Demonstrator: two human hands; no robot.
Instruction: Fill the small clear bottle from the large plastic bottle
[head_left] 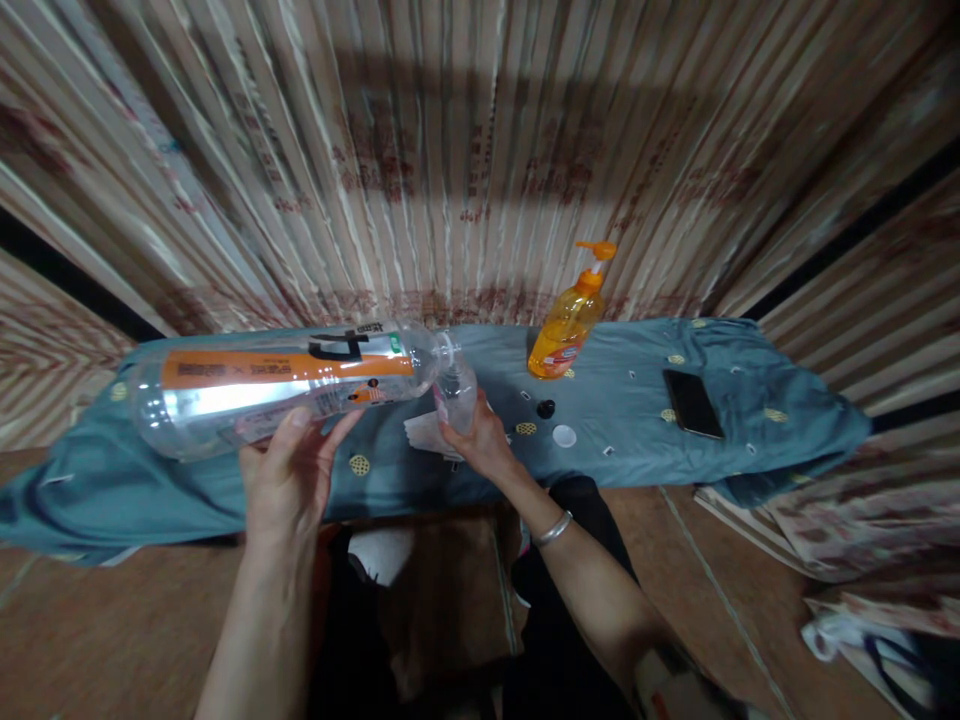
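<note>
My left hand (pixel 289 465) grips a large clear plastic bottle (pixel 225 372) with an orange and silver label from below. That bottle lies almost level in the air, its neck pointing right. Wrapped in my right hand (pixel 480 440) is a small clear bottle (pixel 457 390), held roughly upright with its top against or close to the large bottle's mouth. Whether the two mouths touch, I cannot tell. Any liquid in either bottle is hard to make out. Beneath the small bottle, a white sheet of paper or tissue (pixel 424 435) rests on the cloth, partly covered by my right hand.
A pump bottle of orange liquid (pixel 566 325) stands at the back of the cloth-covered bench (pixel 622 400). Nearer lie a small black cap-like piece (pixel 546 408) and a white round disc (pixel 564 436). A dark phone (pixel 694 404) lies to the right. Patterned curtains (pixel 480 150) hang behind.
</note>
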